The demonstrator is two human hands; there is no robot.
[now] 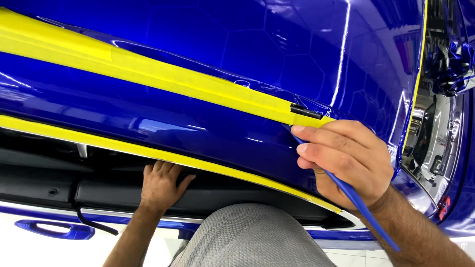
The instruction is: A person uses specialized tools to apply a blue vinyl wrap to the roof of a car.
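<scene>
A glossy blue car body panel (208, 44) fills the view, crossed by a wide strip of yellow masking tape (163, 74). A second, thinner yellow tape strip (123, 147) runs along the panel's lower edge. My right hand (346, 160) is shut on a thin blue plastic trim tool (363, 207), whose tip sits at the right end of the wide tape, beside a small black clip (305, 111). My left hand (161, 184) rests flat, fingers apart, against the dark underside trim (49, 185) just below the thin tape.
A second thin yellow tape line (418, 74) follows the panel's right edge next to a chrome and blue lamp area (440, 128). A blue door handle (54, 229) shows at the lower left. My grey-clad knee (252, 237) is at the bottom centre.
</scene>
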